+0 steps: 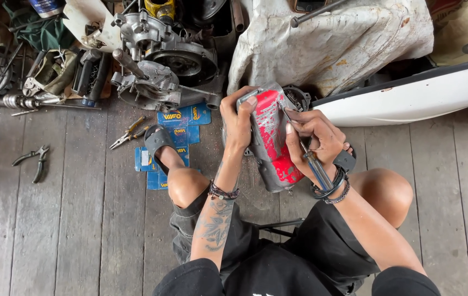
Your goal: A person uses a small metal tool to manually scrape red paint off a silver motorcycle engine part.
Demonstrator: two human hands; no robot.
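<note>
I see left hand (pixel 238 121) wrapped tight over top of red metal cover (pixel 271 141), centre of frame, propped between knees above plank floor (pixel 75 208). Right hand (pixel 315 140) closed round screwdriver (pixel 306 154), tip on cover's upper edge. My judgement: keep cover braced hard, blade square on, push along shaft so tip doesn't skid toward left fingers. Count: one cover, one screwdriver, two pliers at left (pixel 32 160) (pixel 128 132), one engine block (pixel 160 60) upper left, several blue cartons (pixel 182 118).
</note>
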